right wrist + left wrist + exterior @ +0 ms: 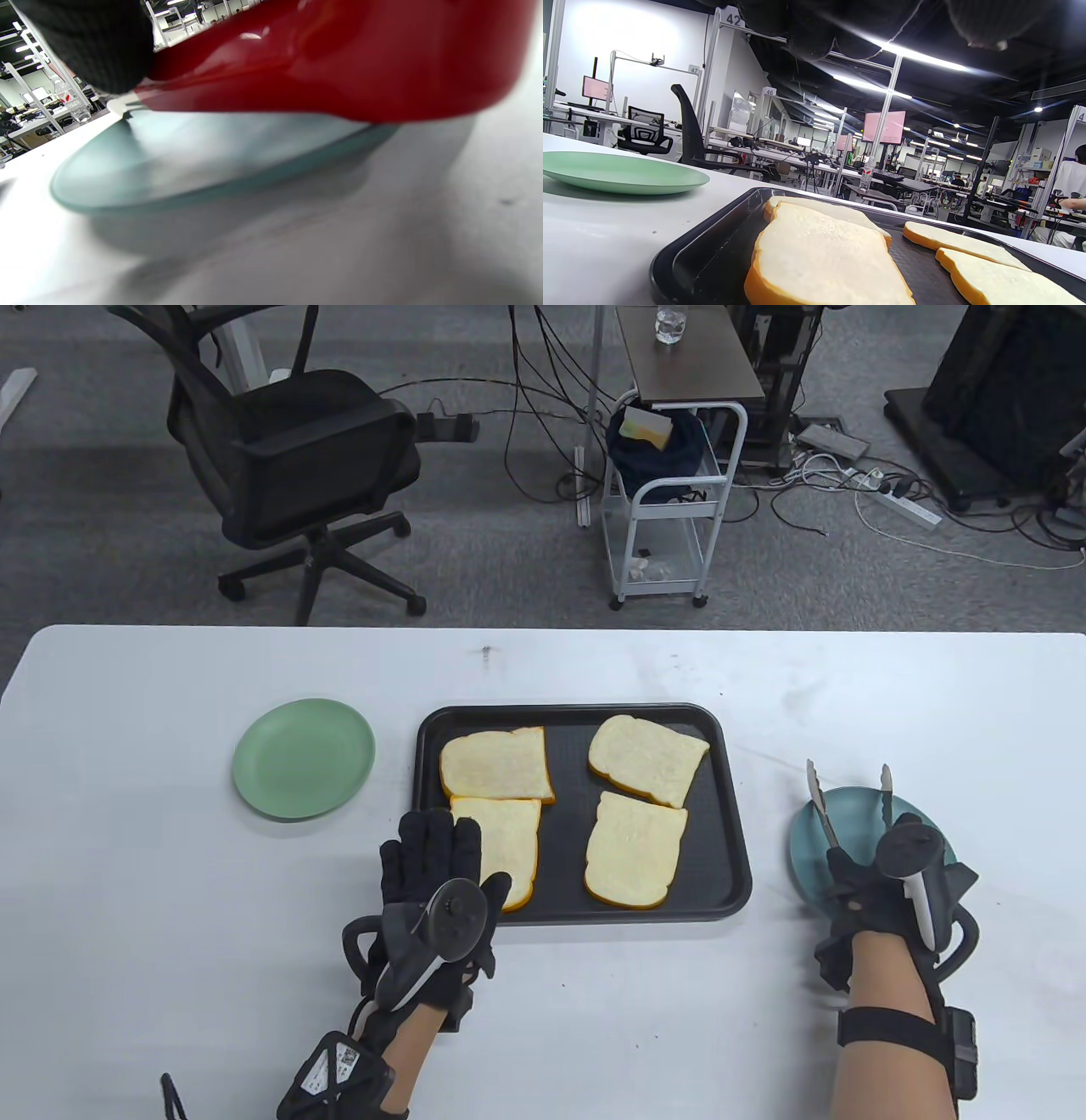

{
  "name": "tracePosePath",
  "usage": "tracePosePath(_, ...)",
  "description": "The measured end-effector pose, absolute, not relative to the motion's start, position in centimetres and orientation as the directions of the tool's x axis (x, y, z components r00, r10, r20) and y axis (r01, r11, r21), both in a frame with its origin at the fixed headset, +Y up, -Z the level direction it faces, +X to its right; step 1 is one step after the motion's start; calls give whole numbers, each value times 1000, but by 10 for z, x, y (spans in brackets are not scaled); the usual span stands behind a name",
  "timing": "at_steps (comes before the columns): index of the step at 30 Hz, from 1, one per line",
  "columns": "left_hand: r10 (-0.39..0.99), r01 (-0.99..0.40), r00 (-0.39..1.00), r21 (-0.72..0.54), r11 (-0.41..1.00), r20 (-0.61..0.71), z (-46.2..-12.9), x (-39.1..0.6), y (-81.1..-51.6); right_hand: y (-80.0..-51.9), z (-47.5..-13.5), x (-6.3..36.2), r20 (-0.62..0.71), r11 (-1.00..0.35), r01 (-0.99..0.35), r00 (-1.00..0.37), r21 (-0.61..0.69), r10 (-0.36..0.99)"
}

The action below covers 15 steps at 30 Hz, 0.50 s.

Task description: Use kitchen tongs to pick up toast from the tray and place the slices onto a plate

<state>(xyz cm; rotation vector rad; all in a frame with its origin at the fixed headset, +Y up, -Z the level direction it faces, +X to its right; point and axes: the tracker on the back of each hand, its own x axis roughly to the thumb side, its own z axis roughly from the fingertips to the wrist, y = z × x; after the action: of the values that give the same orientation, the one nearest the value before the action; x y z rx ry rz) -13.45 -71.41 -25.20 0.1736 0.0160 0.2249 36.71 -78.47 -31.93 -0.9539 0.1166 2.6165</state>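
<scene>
A black tray in the middle of the table holds several toast slices; the near-left slice lies partly under my left hand, whose fingers lie straight and flat over the tray's near-left corner. The left wrist view shows that slice close up in the tray. My right hand grips the metal tongs by their red handle over the blue-grey plate; the tong arms stand apart, pointing away. A green plate lies left of the tray.
Beyond the table's far edge stand an office chair, a white cart and floor cables. Bare white tabletop lies between the tray and the blue-grey plate.
</scene>
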Motion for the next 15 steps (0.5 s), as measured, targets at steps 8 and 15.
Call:
tracePosePath(8, 224, -221, 975, 169, 960, 0, -252, -134, -714, -791, -322, 359, -631, -953, -302, -738, -10, 240)
tracePosePath(15, 223, -218, 975, 159, 963, -10, -252, -135, -714, -789, -322, 358, -630, -961, -270, -736, -62, 247)
